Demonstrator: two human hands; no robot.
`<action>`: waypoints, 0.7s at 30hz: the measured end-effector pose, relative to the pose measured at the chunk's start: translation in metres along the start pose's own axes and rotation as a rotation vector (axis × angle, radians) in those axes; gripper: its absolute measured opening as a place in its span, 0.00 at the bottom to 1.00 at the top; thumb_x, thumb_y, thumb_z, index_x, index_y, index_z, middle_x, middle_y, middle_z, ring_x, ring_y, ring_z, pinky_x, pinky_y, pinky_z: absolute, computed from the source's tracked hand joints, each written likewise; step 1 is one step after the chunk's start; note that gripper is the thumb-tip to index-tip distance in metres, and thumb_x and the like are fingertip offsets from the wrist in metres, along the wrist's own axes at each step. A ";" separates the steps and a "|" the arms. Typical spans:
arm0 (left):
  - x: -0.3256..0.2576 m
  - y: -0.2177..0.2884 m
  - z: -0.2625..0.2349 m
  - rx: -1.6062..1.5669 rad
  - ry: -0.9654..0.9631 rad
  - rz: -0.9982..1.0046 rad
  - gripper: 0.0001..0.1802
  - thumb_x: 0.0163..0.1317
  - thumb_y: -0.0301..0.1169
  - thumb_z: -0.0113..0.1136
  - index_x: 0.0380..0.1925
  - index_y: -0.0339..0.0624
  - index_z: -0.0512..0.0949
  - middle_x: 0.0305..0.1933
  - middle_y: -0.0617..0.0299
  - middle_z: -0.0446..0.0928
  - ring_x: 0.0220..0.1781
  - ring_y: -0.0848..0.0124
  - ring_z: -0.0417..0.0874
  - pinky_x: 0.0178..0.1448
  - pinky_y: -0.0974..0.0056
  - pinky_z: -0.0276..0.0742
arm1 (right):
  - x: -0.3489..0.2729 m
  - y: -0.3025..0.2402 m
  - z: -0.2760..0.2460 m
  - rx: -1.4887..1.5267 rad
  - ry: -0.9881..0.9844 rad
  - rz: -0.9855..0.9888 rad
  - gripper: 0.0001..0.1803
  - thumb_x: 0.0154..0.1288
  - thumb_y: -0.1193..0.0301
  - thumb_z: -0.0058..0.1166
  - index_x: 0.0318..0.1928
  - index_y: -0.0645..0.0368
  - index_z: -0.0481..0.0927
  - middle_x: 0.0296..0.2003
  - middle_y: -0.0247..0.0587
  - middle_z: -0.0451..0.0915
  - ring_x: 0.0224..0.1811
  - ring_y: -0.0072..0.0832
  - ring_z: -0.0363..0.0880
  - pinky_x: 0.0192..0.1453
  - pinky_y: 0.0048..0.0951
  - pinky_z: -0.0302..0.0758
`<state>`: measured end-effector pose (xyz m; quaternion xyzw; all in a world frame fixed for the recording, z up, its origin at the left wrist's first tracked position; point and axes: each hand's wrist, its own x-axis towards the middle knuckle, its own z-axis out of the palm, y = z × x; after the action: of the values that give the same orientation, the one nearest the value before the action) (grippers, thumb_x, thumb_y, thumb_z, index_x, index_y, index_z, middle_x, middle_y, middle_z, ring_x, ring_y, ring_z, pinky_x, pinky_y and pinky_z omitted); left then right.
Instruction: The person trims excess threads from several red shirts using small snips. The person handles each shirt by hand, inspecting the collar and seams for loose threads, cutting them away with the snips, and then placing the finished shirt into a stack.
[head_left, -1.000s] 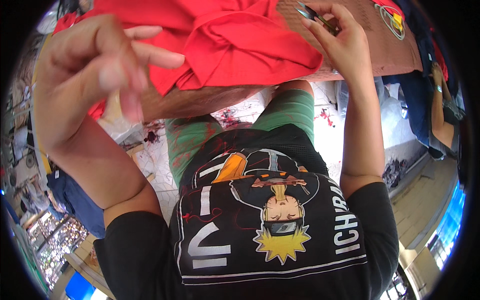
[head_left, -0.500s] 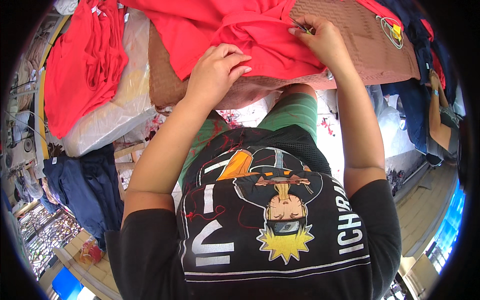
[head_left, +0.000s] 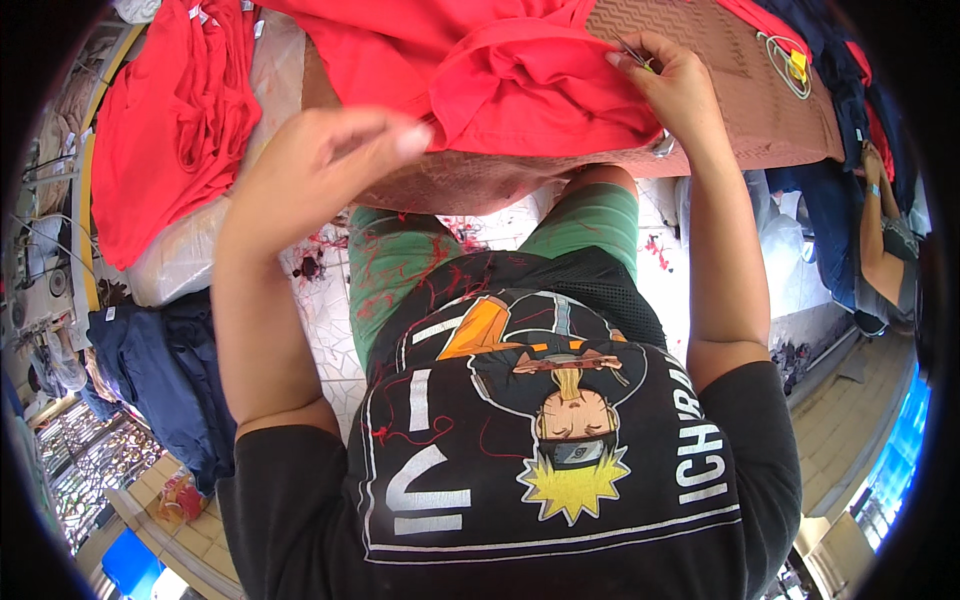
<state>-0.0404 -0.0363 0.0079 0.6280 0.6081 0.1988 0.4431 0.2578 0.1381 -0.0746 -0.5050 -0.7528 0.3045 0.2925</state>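
Note:
A bunched red garment [head_left: 520, 80] lies on a brown patterned table [head_left: 740, 100] in front of me. My right hand [head_left: 685, 90] rests on the garment's right edge, holding small metal thread snips [head_left: 632, 52] with their tip against the fabric. My left hand [head_left: 320, 170] is raised near the camera at the garment's near-left edge, fingers curled together, one fingertip close to the red cloth. I cannot tell whether it pinches anything. My knees in green shorts [head_left: 590, 215] show below the table's edge.
More red garments [head_left: 170, 120] hang at the left over a clear plastic bag [head_left: 190, 270]. Dark blue clothes [head_left: 160, 370] lie on the floor at the left, others [head_left: 830, 190] at the right beside another person's arm [head_left: 880, 250]. Red thread scraps [head_left: 320, 260] litter the tiles.
My left hand came down onto the red garment, then lifted back toward the camera at its near-left edge. My right hand stays at the fabric with the snips.

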 end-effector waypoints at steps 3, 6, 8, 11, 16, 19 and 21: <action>0.048 -0.004 0.060 0.283 0.644 0.328 0.23 0.60 0.36 0.63 0.54 0.39 0.76 0.51 0.56 0.80 0.57 0.62 0.79 0.62 0.61 0.71 | -0.002 -0.011 0.002 0.074 0.005 -0.104 0.12 0.62 0.71 0.63 0.44 0.63 0.82 0.30 0.29 0.80 0.33 0.14 0.74 0.39 0.17 0.71; 0.095 -0.032 0.087 0.447 0.954 0.349 0.20 0.55 0.28 0.63 0.50 0.39 0.76 0.48 0.56 0.80 0.55 0.61 0.79 0.59 0.59 0.73 | -0.003 -0.028 -0.027 0.217 0.284 -0.462 0.10 0.63 0.74 0.60 0.44 0.63 0.82 0.34 0.31 0.82 0.36 0.15 0.76 0.43 0.17 0.72; 0.101 -0.040 0.083 0.461 0.983 0.306 0.21 0.51 0.24 0.63 0.48 0.41 0.76 0.47 0.55 0.79 0.53 0.60 0.79 0.57 0.57 0.73 | -0.010 -0.025 -0.074 0.286 0.536 -0.404 0.08 0.65 0.75 0.58 0.44 0.63 0.82 0.36 0.33 0.82 0.38 0.15 0.77 0.44 0.16 0.72; 0.067 -0.061 0.046 0.457 1.001 0.245 0.22 0.48 0.19 0.59 0.46 0.42 0.76 0.47 0.55 0.78 0.49 0.60 0.80 0.54 0.57 0.74 | -0.021 -0.009 -0.106 0.159 0.706 -0.329 0.10 0.65 0.74 0.59 0.45 0.65 0.82 0.35 0.31 0.81 0.37 0.13 0.76 0.43 0.13 0.71; 0.020 -0.075 0.010 0.424 1.223 0.153 0.21 0.47 0.17 0.56 0.45 0.42 0.77 0.44 0.55 0.78 0.46 0.62 0.81 0.51 0.60 0.76 | -0.016 0.078 -0.128 0.169 0.727 -0.162 0.09 0.66 0.72 0.59 0.43 0.64 0.82 0.33 0.27 0.80 0.33 0.10 0.73 0.39 0.11 0.69; -0.003 -0.074 0.015 0.546 0.890 0.056 0.24 0.45 0.30 0.67 0.46 0.42 0.77 0.47 0.55 0.77 0.52 0.60 0.79 0.55 0.56 0.73 | 0.000 0.147 -0.135 -0.140 0.699 -0.066 0.13 0.65 0.69 0.59 0.46 0.63 0.81 0.34 0.30 0.82 0.36 0.16 0.77 0.42 0.17 0.72; -0.031 -0.074 0.027 0.747 0.597 -0.005 0.28 0.46 0.37 0.69 0.49 0.41 0.76 0.51 0.56 0.76 0.54 0.61 0.78 0.57 0.58 0.72 | 0.000 0.169 -0.134 -0.392 0.585 0.055 0.14 0.65 0.68 0.59 0.48 0.62 0.80 0.37 0.33 0.83 0.40 0.20 0.79 0.45 0.21 0.74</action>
<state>-0.0682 -0.0842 -0.0568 0.6582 0.7402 0.1372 -0.0066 0.4565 0.2115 -0.1159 -0.6374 -0.6675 0.0041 0.3850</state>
